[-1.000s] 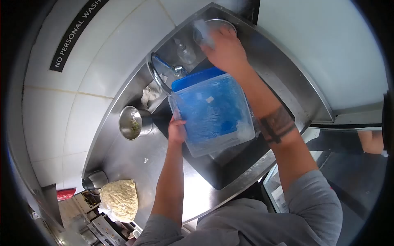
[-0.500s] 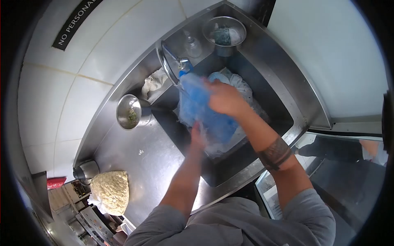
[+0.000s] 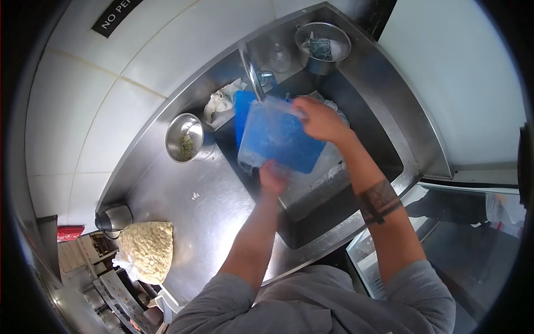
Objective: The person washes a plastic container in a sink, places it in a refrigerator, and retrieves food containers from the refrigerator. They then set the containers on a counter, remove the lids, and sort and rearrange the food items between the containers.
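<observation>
Over the sink, under the tap, I hold a see-through rectangular plastic container, tilted. My right hand is closed on its upper right edge. My left hand grips its lower edge; the fingers are blurred and partly hidden. A flat blue board shows behind the container and through its clear plastic. Whether the board is held too or rests in the sink, I cannot tell. Crumpled clear plastic lies in the sink behind my right hand.
A metal bowl with green scraps stands left of the sink, near a white cloth. At the back are a clear bottle and a metal bowl with a scouring pad. A bag of pale pieces sits front left beside a metal jug.
The container has turned, its clear walls now facing me more plainly, and the blue board's left edge shows beside it. Both hands stay on the container. The head view has shifted slightly.
</observation>
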Motion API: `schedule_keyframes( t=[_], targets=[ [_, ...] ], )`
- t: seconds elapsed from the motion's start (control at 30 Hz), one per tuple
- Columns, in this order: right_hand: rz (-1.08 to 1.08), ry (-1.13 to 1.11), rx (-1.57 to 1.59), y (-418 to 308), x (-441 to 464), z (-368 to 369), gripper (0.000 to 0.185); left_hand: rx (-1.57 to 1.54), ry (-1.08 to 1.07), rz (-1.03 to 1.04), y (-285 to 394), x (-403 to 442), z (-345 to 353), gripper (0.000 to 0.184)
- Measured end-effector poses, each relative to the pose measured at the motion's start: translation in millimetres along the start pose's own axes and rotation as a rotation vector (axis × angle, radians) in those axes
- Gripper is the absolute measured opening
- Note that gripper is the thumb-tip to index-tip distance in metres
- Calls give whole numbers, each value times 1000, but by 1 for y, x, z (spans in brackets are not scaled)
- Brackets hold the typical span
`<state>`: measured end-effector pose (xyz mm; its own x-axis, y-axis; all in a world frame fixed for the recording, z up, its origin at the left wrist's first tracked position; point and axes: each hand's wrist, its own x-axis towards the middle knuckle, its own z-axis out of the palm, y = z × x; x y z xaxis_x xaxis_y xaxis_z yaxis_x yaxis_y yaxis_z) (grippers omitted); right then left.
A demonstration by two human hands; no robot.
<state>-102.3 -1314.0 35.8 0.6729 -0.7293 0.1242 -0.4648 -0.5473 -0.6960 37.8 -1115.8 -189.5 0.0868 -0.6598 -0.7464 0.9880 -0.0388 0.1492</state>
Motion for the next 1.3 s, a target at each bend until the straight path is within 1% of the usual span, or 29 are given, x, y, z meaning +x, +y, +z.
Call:
schedule_keyframes(
  t=[0.03,0.1,0.13,0.17,0.2,0.23,0.27,0.3,0.4,0.43,0.47,0.5,0.57,0.6,0.63,0.7,0.73,0.77,0.83,0.87,0.93,1.0,1.03,1.1,1.13,1.17,1.2,1.23,1.3],
  targets=[
    [43,60,72,28,-16,-1,31,-3,-3,-1,11,-2,10,47],
    [383,123,31,56,-52,-12,43,280,-18,100,33,-13,40,64],
    [543,183,127,65,-68,-15,46,278,-19,99,46,-14,53,64],
    [705,244,227,73,-83,-15,49,348,-141,65,61,-14,66,73],
    [708,246,228,83,-97,-13,49,418,-264,30,71,-15,80,82],
    [833,304,350,92,-110,-8,52,418,-261,28,76,-22,100,82],
    [957,362,474,102,-124,-3,55,553,-271,-9,80,-31,121,84],
    [956,360,474,113,-137,2,55,688,-281,-44,85,-32,134,86],
    [881,396,638,113,-159,8,51,824,-192,-35,104,-20,141,71],
    [932,441,820,101,-160,-1,51,920,-163,-7,107,-17,141,64],
    [976,486,1003,86,-158,-15,51,843,-206,17,103,-37,161,51],
    [973,488,1003,75,-157,-28,51,845,-209,19,103,-36,162,51],
    [912,440,855,56,-155,-54,48,1335,-166,221,103,-32,162,51],
    [871,387,802,53,-154,-64,50,1524,-54,277,98,-44,176,39],
    [867,386,800,56,-150,-60,50,1522,-54,281,90,-55,190,39],
    [650,145,79,46,-134,-52,65,1774,-46,418,72,-66,214,38],
    [591,120,-77,26,-127,-44,68,1816,-25,314,64,-72,227,48],
    [529,96,-232,-22,-108,-34,71,1811,-33,325,53,-70,231,48],
    [497,-124,-247,-77,-75,-16,70,1531,-94,513,37,-60,230,44],
    [461,-117,-214,-90,-59,-3,74,1532,-99,525,40,-54,225,44],
    [364,-134,-190,-98,-34,27,81,1086,77,376,57,-41,201,45],
    [300,-157,-200,-103,-21,52,84,483,-266,183,77,-37,161,42],
    [239,-182,-278,-107,-20,64,82,339,-274,130,86,-52,154,37],
    [173,-215,-349,-100,-15,83,79,134,-538,-23,106,-61,112,42],
    [96,-241,-200,-88,-7,87,72,129,-531,-16,103,-67,97,42],
    [17,-271,-52,-78,1,89,67,125,-429,117,94,-86,95,43],
    [13,-286,-47,-68,7,90,67,119,-321,247,85,-97,91,45],
    [9,-200,-174,-56,14,88,62,110,-310,252,78,-98,83,45],
    [25,-65,-348,-33,29,77,59,199,-312,442,61,-94,72,47]
  ],
)
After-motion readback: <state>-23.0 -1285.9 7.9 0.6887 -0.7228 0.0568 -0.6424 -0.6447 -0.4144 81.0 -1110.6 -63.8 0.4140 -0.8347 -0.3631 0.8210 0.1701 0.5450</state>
